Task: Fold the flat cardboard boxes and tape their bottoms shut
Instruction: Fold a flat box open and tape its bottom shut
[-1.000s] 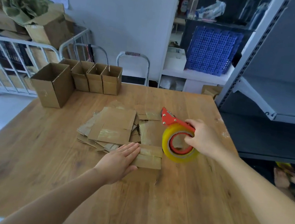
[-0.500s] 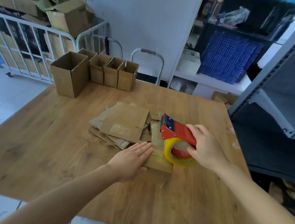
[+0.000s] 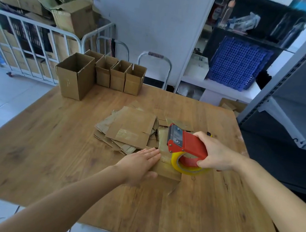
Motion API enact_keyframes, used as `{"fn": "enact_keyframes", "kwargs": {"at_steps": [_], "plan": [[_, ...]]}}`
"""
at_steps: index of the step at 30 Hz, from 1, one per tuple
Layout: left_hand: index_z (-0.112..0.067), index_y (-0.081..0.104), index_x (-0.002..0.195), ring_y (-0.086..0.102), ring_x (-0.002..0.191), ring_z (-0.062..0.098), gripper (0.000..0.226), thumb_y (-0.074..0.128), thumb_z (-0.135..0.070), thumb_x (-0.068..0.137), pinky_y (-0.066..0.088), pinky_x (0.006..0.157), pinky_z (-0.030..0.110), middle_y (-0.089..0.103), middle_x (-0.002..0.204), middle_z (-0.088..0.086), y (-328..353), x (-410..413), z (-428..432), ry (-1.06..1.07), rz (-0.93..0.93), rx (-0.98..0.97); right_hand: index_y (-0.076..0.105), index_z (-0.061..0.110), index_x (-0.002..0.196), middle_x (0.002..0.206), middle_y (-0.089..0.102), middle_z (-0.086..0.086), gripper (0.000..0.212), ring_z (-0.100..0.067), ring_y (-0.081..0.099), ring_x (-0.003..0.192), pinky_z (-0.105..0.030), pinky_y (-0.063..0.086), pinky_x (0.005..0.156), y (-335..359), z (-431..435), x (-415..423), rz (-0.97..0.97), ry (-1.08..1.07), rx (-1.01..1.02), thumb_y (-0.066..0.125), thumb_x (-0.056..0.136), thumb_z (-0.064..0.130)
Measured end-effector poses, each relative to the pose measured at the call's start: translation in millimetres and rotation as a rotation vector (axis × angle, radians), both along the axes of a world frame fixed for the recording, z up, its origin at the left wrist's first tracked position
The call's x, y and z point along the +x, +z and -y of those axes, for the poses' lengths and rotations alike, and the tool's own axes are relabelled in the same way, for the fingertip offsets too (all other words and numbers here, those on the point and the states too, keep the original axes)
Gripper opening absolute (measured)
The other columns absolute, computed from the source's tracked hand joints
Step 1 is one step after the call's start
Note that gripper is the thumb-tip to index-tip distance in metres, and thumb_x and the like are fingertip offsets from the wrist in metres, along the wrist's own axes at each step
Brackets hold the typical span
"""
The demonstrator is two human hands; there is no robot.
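White wall [image 3: 149, 20], pale tiled floor [image 3: 1, 102], grey metal shelving [image 3: 300, 117], wooden table [image 3: 49, 151].

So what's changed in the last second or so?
The right hand has tipped the tape dispenser over: its roll stood beside the box, now it's down at the box's right edge, closer to the left hand. The left hand stays pressed flat on the box; the flat pile and upright boxes haven't moved.
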State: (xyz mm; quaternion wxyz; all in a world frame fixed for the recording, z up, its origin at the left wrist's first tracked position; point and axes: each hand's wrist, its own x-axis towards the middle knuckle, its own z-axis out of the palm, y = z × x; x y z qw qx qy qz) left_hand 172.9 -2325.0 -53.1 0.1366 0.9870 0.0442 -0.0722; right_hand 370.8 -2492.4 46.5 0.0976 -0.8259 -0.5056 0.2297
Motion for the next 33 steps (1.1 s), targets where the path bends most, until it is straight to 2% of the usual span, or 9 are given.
{"fn": "enact_keyframes", "kwargs": {"at_steps": [1, 3, 6, 9, 14, 18, 23, 29, 33], "plan": [[-0.014, 0.030, 0.149, 0.024, 0.143, 0.016, 0.055, 0.036, -0.041, 0.102, 0.016, 0.120, 0.034, 0.027, 0.156, -0.001, 6.7, 1.8, 0.6, 0.046, 0.026, -0.145, 0.037, 0.031, 0.127, 0.108, 0.050, 0.007, 0.070, -0.012, 0.057, 0.092, -0.035, 0.056, 0.073, -1.4, 0.5, 0.6, 0.003, 0.000, 0.005, 0.078, 0.071, 0.021], [-0.012, 0.054, 0.127, 0.053, 0.115, 0.020, 0.034, 0.039, -0.030, 0.102, 0.042, 0.103, 0.040, 0.058, 0.128, 0.003, 19.3, 7.1, 2.6, 0.237, 0.183, -0.476, 0.037, 0.032, 0.126, 0.107, 0.049, 0.010, 0.071, -0.012, 0.056, 0.092, -0.034, 0.056, 0.073, -2.5, 1.6, 0.2, 0.002, 0.005, 0.007, 0.078, 0.070, 0.021], [-0.010, 0.064, 0.111, 0.059, 0.096, 0.016, 0.031, 0.043, -0.029, 0.100, 0.049, 0.091, 0.039, 0.064, 0.103, 0.001, 40.4, 18.4, 3.5, 0.679, 0.331, -0.998, 0.037, 0.031, 0.127, 0.108, 0.049, 0.011, 0.072, -0.012, 0.056, 0.095, -0.035, 0.056, 0.075, -2.8, 1.6, -0.8, -0.002, 0.006, 0.012, 0.079, 0.069, 0.022], [-0.004, 0.063, 0.101, 0.066, 0.089, 0.024, 0.028, 0.048, -0.027, 0.097, 0.053, 0.080, 0.032, 0.068, 0.092, 0.009, 58.1, 27.8, 0.1, 0.868, 0.309, -1.498, 0.037, 0.030, 0.130, 0.111, 0.048, 0.011, 0.075, -0.012, 0.055, 0.098, -0.036, 0.056, 0.078, -2.3, 0.3, -2.0, -0.001, 0.012, 0.010, 0.079, 0.069, 0.024], [-0.005, 0.064, 0.093, 0.067, 0.074, 0.021, 0.013, 0.060, -0.016, 0.087, 0.052, 0.064, 0.029, 0.071, 0.080, 0.010, 66.8, 30.3, -0.5, 0.832, 0.265, -1.508, 0.038, 0.028, 0.131, 0.111, 0.050, 0.010, 0.073, -0.011, 0.054, 0.098, -0.031, 0.054, 0.078, -0.5, -0.6, -5.8, 0.023, 0.017, 0.020, 0.078, 0.070, 0.023], [-0.007, 0.063, 0.084, 0.067, 0.074, 0.020, 0.002, 0.063, -0.007, 0.086, 0.051, 0.062, 0.026, 0.071, 0.080, 0.011, 67.9, 30.8, -1.0, 0.823, 0.243, -1.484, 0.036, 0.030, 0.130, 0.111, 0.049, 0.011, 0.073, -0.008, 0.053, 0.098, -0.028, 0.053, 0.076, 0.6, -0.7, -6.8, 0.031, 0.027, 0.011, 0.079, 0.071, 0.025], [-0.007, 0.062, 0.083, 0.064, 0.070, 0.018, 0.006, 0.064, -0.003, 0.087, 0.053, 0.060, 0.025, 0.068, 0.080, 0.013, 67.8, 28.5, -7.0, 0.841, 0.252, -1.428, 0.035, 0.029, 0.130, 0.107, 0.045, 0.016, 0.074, -0.005, 0.051, 0.095, -0.019, 0.046, 0.071, 2.4, -3.0, -6.5, 0.049, 0.047, -0.006, 0.080, 0.072, 0.028], [-0.009, 0.056, 0.077, 0.055, 0.058, 0.014, 0.017, 0.066, -0.010, 0.090, 0.046, 0.053, 0.023, 0.062, 0.070, 0.009, 60.3, 27.7, -4.5, 0.869, 0.272, -1.366, 0.037, 0.030, 0.127, 0.110, 0.049, 0.012, 0.071, -0.009, 0.052, 0.097, -0.024, 0.049, 0.076, 5.8, -6.8, -9.0, 0.142, 0.105, -0.054, 0.080, 0.071, 0.039], [-0.009, 0.050, 0.073, 0.048, 0.053, 0.012, 0.022, 0.061, -0.004, 0.092, 0.041, 0.047, 0.020, 0.055, 0.067, 0.008, 55.3, 23.7, -7.5, 0.934, 0.269, -1.443, 0.039, 0.031, 0.128, 0.113, 0.051, 0.013, 0.073, -0.009, 0.053, 0.099, -0.030, 0.052, 0.082, 5.8, -9.9, -14.8, 0.165, 0.092, -0.035, 0.079, 0.069, 0.048]]}}
